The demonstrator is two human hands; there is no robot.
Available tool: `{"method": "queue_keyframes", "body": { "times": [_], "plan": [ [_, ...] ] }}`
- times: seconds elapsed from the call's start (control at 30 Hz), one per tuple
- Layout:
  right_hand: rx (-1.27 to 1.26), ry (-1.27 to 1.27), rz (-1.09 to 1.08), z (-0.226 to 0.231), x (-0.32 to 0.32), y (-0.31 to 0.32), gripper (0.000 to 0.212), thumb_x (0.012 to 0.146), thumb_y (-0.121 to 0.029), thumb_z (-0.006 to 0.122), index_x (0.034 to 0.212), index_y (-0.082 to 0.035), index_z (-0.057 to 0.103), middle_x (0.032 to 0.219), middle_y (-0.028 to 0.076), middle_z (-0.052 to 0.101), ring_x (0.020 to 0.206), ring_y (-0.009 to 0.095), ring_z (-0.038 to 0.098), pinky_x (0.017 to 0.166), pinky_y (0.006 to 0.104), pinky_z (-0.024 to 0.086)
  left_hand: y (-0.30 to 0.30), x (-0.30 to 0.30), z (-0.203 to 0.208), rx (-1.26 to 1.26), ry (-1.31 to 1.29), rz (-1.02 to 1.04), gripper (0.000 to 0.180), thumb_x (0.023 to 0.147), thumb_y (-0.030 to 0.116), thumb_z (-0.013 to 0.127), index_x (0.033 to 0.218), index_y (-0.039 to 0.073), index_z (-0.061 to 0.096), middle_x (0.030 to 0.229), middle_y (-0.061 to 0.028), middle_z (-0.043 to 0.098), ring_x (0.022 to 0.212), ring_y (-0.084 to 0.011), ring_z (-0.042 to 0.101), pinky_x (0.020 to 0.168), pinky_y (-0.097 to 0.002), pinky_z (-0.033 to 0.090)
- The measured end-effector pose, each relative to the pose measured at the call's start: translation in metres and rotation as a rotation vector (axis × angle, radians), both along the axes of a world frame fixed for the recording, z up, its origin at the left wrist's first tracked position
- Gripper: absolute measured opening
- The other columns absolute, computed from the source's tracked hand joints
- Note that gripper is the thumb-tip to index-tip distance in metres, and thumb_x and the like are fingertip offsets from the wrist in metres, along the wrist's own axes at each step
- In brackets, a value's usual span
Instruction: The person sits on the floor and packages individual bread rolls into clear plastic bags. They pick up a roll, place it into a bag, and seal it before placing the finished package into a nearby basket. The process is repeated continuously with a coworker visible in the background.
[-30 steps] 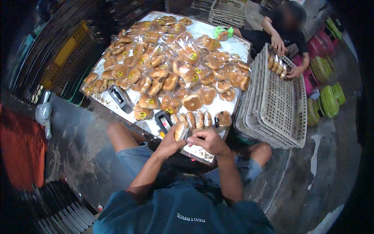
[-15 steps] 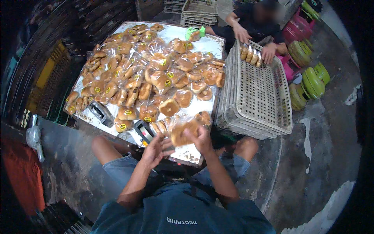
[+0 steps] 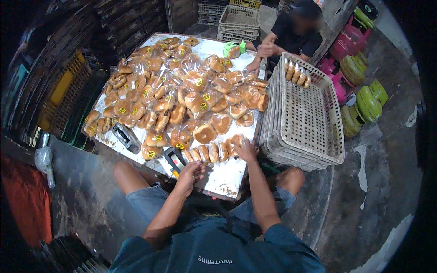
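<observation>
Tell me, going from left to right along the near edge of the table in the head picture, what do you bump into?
Grey tape dispenser → black tape dispenser → left hand → row of wrapped buns → right hand → stack of pale plastic crates.

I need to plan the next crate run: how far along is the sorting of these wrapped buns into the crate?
Early. Done: a few buns stand at the far end of the crate, and a short row is lined up at the table edge. In hand: the right hand rests on that row's end; the left hand hovers beside it, empty. Left: the big pile covering the table.
</observation>
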State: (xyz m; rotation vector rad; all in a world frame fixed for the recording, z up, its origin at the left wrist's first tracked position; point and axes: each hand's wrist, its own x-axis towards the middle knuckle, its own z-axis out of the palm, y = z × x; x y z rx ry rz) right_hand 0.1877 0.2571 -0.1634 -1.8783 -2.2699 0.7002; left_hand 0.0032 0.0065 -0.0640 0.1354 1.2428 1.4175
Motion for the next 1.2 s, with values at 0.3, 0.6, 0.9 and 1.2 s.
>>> {"method": "queue_keyframes", "body": {
  "times": [0.3,0.6,0.9,1.2],
  "plan": [
    [0.02,-0.219,0.237,0.043,-0.017,-0.037,0.098,0.081,-0.073,0.059,0.147,-0.002,0.044,0.148,0.029,0.041,0.139,0.049,0.036,0.114,0.0594,0.03,0.068,0.018,-0.057,-0.131,0.355,0.1,0.054,0.089,0.031,0.069,0.126,-0.006,0.055,0.109,-0.0165,0.065,0.101,-0.0269,0.063,0.088,-0.0379,0.049],
    [-0.008,-0.061,0.29,0.033,-0.017,-0.036,0.112,0.068,-0.06,0.078,0.153,-0.006,0.026,0.147,0.03,0.035,0.137,0.052,0.033,0.109,0.058,0.038,0.13,0.026,-0.066,-0.32,0.654,-0.085,0.085,0.075,0.033,0.081,0.133,-0.014,0.04,0.128,-0.0322,0.056,0.12,-0.0396,0.058,0.1,-0.0416,0.047],
    [0.214,0.275,0.32,0.061,0.012,-0.048,0.09,0.071,-0.046,0.079,0.144,-0.011,0.041,0.139,0.021,0.043,0.134,0.04,0.041,0.104,0.053,0.044,0.125,0.046,-0.049,-0.244,0.628,0.027,0.083,0.073,0.017,0.083,0.136,-0.01,0.036,0.124,-0.0226,0.06,0.112,-0.032,0.062,0.099,-0.0391,0.049],
    [1.07,0.557,0.126,0.317,0.098,0.017,0.087,0.075,-0.032,0.082,0.144,0.0,0.04,0.135,0.029,0.045,0.127,0.048,0.047,0.106,0.0538,0.042,0.215,0.121,0.207,0.695,0.999,0.078,0.096,0.081,0.04,0.082,0.148,-0.004,0.031,0.144,-0.0275,0.041,0.135,-0.036,0.044,0.113,-0.0442,0.036]
  ]
}}
